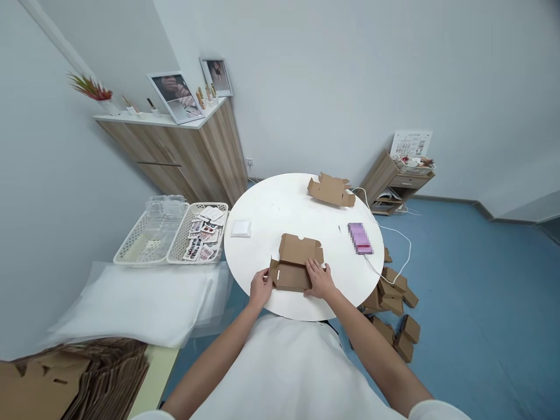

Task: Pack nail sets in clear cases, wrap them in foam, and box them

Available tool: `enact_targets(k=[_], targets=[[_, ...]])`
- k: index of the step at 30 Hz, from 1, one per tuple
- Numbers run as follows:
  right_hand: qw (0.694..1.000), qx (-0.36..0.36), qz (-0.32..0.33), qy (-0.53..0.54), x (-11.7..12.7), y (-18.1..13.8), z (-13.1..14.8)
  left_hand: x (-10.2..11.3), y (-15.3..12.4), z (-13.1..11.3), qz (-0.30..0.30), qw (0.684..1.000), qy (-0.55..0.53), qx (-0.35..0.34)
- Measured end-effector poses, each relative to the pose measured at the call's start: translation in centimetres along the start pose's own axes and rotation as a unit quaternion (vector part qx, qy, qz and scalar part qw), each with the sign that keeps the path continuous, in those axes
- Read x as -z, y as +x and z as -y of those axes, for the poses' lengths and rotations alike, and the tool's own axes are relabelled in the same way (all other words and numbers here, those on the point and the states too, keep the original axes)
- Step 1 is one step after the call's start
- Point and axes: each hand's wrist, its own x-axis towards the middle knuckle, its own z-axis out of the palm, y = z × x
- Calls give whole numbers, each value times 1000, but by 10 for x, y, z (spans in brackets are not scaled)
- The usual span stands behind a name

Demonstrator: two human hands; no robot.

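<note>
A brown cardboard box point(294, 275), partly folded with its lid flap raised toward the far side, lies near the front edge of the round white table point(280, 204). My left hand point(261, 287) pinches the box's left side wall between thumb and fingers. On the right, my right hand point(320, 279) grips the other side, with fingers over the edge and thumb along the front. Farther back on the table rests a second unfolded cardboard box point(331, 190). A small white packet point(241, 228) sits at the table's left.
A phone point(360, 238) with a white cable point(400, 233) lies at the right. Two white baskets point(172, 261) stand on the left, one holding printed cards point(205, 234). Flat cardboard point(105, 379) is stacked lower left. Folded boxes point(394, 297) lie on the floor.
</note>
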Motion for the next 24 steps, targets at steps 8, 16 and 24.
enact_targets(k=[8, 16, 24], targets=[[1000, -13, 8, 3, -4, 2, 17, -9, -4, -5, 30, 995, 83, -50], [1000, 15, 14, -5, -4, -2, 18, -4, 12, -1, 48, 986, 156, -42], [998, 51, 7, -31, -3, -3, 15, -2, 21, -5, 103, 972, 211, -3]])
